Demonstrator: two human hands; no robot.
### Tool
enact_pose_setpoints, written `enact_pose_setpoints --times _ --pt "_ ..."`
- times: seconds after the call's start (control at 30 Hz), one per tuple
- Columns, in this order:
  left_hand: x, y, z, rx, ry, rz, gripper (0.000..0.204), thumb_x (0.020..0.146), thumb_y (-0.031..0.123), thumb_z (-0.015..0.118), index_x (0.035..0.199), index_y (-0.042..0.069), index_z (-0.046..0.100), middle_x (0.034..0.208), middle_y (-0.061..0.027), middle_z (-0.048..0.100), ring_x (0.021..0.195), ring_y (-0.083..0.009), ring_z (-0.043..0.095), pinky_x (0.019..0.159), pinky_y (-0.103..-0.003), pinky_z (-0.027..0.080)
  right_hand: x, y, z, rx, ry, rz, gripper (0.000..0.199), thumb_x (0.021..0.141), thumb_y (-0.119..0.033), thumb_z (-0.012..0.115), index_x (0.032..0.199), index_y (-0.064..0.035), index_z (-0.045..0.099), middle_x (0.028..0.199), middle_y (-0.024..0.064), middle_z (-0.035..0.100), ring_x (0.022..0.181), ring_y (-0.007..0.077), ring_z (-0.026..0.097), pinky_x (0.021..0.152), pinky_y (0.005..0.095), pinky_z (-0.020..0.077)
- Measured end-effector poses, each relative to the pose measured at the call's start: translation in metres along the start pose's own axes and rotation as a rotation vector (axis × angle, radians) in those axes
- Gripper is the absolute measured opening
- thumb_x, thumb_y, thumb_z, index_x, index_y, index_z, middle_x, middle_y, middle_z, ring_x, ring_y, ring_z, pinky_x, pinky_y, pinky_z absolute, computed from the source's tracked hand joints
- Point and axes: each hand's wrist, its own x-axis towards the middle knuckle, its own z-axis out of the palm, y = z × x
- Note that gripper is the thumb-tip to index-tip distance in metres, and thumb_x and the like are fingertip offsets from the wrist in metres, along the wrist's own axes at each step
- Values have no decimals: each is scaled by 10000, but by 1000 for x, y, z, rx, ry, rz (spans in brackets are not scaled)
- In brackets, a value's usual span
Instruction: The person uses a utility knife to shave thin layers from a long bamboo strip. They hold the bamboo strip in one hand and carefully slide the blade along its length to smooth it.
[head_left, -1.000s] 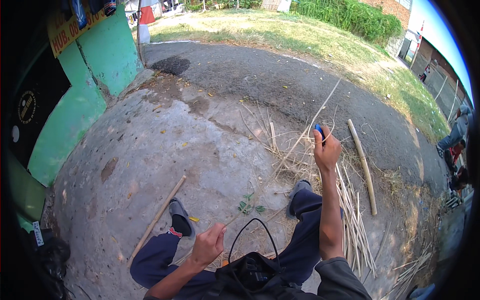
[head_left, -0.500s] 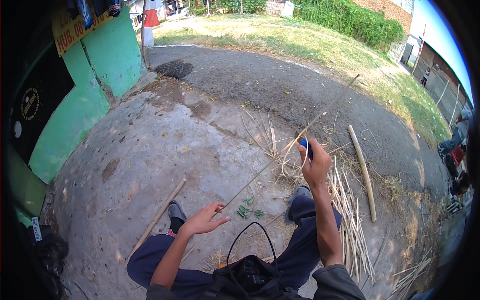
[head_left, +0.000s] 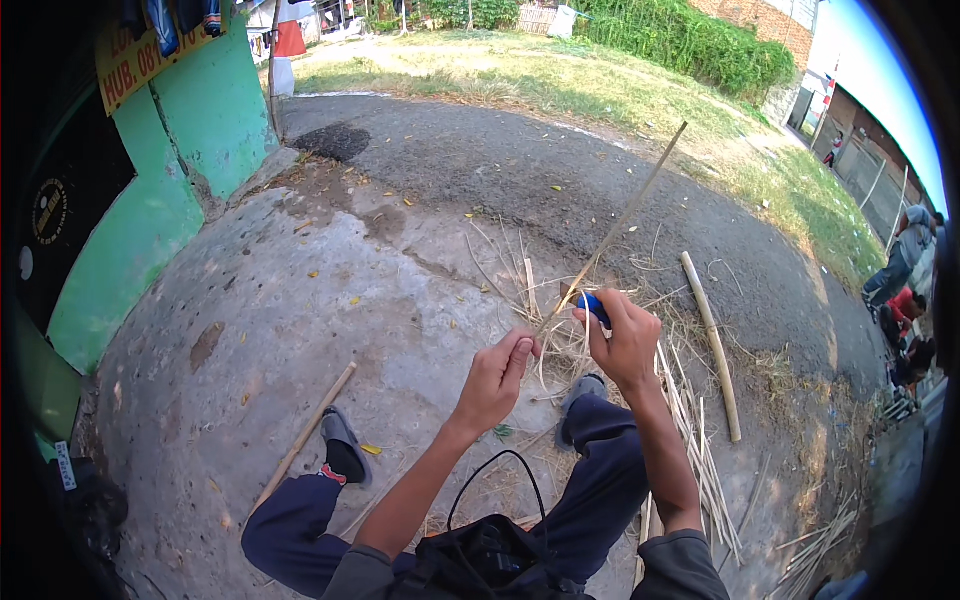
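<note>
The left hand (head_left: pixel 497 368) pinches the near end of a long thin bamboo strip (head_left: pixel 620 218) while the right hand (head_left: pixel 627 338), closed around a blue-handled knife (head_left: pixel 592 305) just beyond that pinch, seems to be shaving it, which needs a steady outward stroke.

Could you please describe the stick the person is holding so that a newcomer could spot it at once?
Find the hands above the knees. The thin stick runs from the left hand past the right hand, slanting up over the road; unlike the strips on the ground, it is raised.
</note>
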Motion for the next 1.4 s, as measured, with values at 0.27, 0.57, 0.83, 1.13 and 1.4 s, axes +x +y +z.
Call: enact_pose_setpoints --times 0.27,0.57,0.83,1.13,1.4 --pt "-8 0 6 223 93 50 173 1136 156 533 1042 18 578 761 -181 641 687 -421 681 604 -419 485 -12 5 10 -68 -78 36 298 963 -384 788 954 -114 662 763 75 669 610 306 676 533 423 483" --pt "-7 -8 7 275 120 15 150 1129 150 536 1052 24 563 805 -214 681 796 -475 704 625 -493 507 -17 7 27 12 -150 108 315 1009 -383 741 963 -94 625 771 115 691 607 350 679 531 453 478" --pt "-4 -9 13 269 150 60 192 1136 184 534 1022 30 551 772 -233 664 765 -474 697 605 -527 476 -17 13 27 29 -175 132 290 1011 -368 731 999 -94 638 807 125 708 639 358 693 550 453 494" --pt "-3 -12 16 249 200 78 226 1140 172 525 991 9 574 697 -221 563 582 -401 592 561 -452 413 -16 18 35 -40 -147 93 308 1012 -399 731 1012 -103 648 757 118 681 610 358 666 541 449 469" --pt "-34 -29 15 265 140 -81 201 1131 162 530 1016 7 587 765 -199 645 694 -432 683 615 -424 490 17 62 29 -118 -116 287 364 1055 -437 656 968 -84 668 736 168 691 694 399 705 624 499 501"
